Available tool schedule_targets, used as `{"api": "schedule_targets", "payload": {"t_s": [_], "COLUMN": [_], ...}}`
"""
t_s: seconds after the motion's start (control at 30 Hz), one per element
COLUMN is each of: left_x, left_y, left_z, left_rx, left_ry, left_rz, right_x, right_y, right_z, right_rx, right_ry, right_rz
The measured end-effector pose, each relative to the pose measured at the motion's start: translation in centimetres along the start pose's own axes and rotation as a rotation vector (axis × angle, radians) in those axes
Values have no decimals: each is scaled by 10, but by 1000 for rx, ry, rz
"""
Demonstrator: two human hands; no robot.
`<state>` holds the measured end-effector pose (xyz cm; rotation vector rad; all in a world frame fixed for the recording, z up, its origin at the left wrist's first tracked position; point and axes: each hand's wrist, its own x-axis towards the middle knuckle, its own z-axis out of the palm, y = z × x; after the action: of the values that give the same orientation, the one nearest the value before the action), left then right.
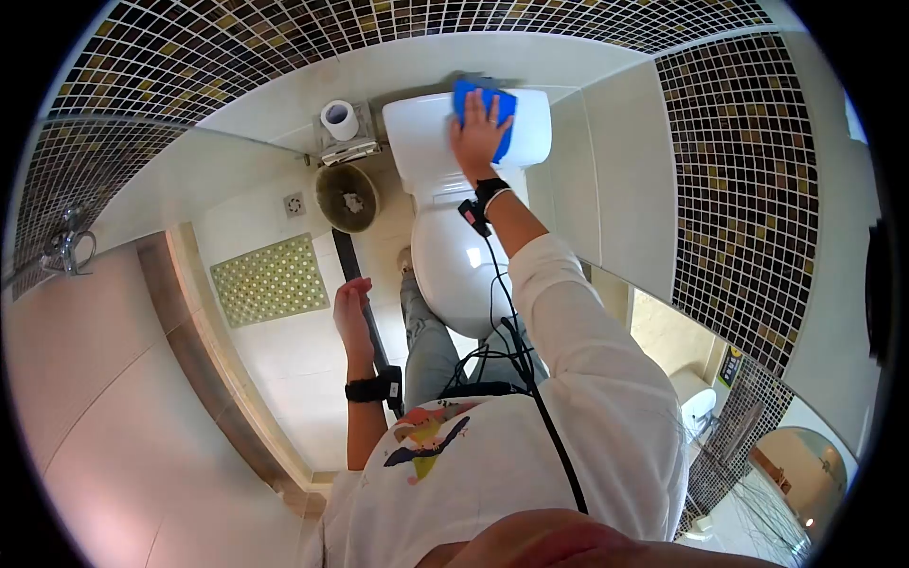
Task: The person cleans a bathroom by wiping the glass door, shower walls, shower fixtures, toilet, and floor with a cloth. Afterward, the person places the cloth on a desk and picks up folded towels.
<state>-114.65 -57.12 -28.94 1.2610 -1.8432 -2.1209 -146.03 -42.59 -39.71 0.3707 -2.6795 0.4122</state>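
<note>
1. Right hand (479, 133): laid flat with fingers spread; the blue cloth (504, 147) is pressed beneath it rather than gripped.
2. Blue cloth: located directly under the right hand, on the white cistern top (421, 133); its edges are seen beyond the fingertips and to the hand's right.
3. Left hand (353, 322): empty, fingers loosely bent, held well apart, below and to the left of the right hand.
4. Technique: even contact is judged best obtained when palm and fingers are pressed together, with the cloth kept spread and overlapping strokes made.
5. Caution: the black cable (503, 275), hanging below the right wrist over the toilet lid (450, 256), should be kept from snagging.
</note>
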Motion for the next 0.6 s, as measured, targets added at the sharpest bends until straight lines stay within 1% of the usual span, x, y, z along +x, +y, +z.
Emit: {"api": "schedule_targets", "payload": {"t_s": [0.03, 0.13, 0.2, 0.23, 0.3, 0.33, 0.4, 0.47, 0.53, 0.6], "left_x": [-1, 1, 2, 1, 0, 1, -1, -4, -3, -2], "left_y": [0, -5, -4, -3, -4, -3, 3, 3, -1, -4], "left_z": [-2, -10, -11, -11, -11, -9, -4, 0, 0, 1], "left_rx": [46, -8, -20, -27, -29, -29, -28, -27, -29, -30], "left_ry": [-5, 40, 66, 84, 89, 87, 81, 72, 58, 58], "left_rz": [-7, -8, -9, -12, 4, 20, 16, 4, 4, -2], "right_x": [0, -6, -9, -9, -5, -1, 9, 15, 19, 10], "right_y": [-15, -56, -74, -74, -68, -59, -27, 20, 71, 125], "right_z": [4, 1, -3, -5, -10, -8, -4, -2, -20, -28], "right_rx": [36, 106, 146, 149, 99, 101, -113, -280, -166, -208], "right_ry": [1, -69, -104, -106, -145, -142, -141, -159, -222, -161], "right_rz": [-63, -247, -279, -284, -380, -384, -532, -364, -138, -40]}}
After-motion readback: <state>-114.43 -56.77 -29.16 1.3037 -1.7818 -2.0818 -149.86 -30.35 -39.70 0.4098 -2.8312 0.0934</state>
